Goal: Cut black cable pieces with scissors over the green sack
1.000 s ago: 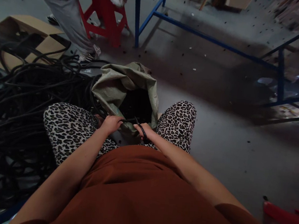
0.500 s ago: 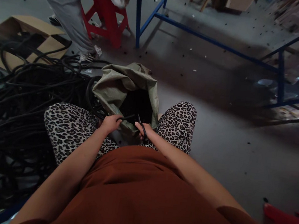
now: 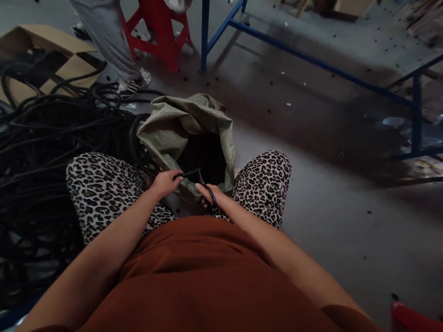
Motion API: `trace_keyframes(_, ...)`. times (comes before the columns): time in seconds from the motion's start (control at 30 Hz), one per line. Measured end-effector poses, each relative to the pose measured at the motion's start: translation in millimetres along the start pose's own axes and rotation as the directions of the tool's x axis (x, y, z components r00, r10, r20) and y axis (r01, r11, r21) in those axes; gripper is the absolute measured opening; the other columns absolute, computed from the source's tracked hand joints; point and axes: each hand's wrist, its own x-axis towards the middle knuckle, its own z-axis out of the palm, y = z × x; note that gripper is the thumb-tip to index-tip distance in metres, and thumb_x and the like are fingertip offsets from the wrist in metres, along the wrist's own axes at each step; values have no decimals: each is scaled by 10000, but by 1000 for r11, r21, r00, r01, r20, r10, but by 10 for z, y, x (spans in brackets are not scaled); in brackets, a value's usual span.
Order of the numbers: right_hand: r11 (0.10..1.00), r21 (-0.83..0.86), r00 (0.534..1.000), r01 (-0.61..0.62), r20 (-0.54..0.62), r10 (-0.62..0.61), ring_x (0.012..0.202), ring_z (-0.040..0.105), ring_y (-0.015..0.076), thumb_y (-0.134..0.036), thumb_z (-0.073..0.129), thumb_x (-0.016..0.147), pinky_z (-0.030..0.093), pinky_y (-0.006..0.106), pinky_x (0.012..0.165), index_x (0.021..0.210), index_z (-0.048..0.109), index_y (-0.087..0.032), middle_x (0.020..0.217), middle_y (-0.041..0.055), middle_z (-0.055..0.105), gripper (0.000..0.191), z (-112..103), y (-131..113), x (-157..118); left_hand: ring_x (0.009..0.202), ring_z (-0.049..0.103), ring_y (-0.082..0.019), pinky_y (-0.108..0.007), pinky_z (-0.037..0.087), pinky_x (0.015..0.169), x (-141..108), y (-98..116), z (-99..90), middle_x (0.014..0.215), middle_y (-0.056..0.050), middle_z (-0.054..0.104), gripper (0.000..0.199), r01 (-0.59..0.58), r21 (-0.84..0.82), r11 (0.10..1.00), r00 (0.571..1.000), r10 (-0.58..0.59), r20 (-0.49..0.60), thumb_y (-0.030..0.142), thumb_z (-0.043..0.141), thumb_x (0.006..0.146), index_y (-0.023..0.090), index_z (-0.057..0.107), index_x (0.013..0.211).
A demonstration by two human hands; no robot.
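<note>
My left hand [image 3: 167, 182] is closed round a black rubber strip [image 3: 187, 174], whose end sticks out to the right over the sack's near rim. Black-handled scissors [image 3: 212, 195] are in my right hand [image 3: 211, 192], their blades pointing up and left at the strip's end. Below both hands, between my knees, stands an olive-green sack [image 3: 170, 125] with its mouth open. The inside of the sack is dark, and what it holds is hard to make out.
A large tangle of black strips [image 3: 49, 135] covers the floor at the left, reaching a cardboard box [image 3: 72, 69]. Beyond are a person's grey-clad leg [image 3: 98, 13], a red stool [image 3: 154, 20] and a blue metal frame [image 3: 298, 53]. Something red [image 3: 423, 325] lies at the lower right.
My right hand and the scissors have shifted slightly left, and the blades now meet the strip's end. The strip's protruding part looks a little shorter. My left hand has barely moved.
</note>
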Motion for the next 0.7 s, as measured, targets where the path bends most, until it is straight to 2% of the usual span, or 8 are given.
trace_keyframes(0.4,998,55,1000,2,-24,-1,359,500,82,-582,496,843,410,155,354,892,575,-123,474,-29,524,468,-9,-77,-83,1058,580,-154,-240,415,952,-34,57,-39,1133,-4,652,348,-43,-27,999,996,45,77,309,450,839,229,617,1134)
trace_keyframes(0.7,999,-39,996,30,-87,-34,288,463,88,-537,495,864,367,165,309,770,584,-122,411,-34,481,434,-25,-74,-62,1043,587,-153,-228,422,929,-22,93,1,1129,-16,654,347,-33,11,999,993,32,110,303,448,846,215,614,1138)
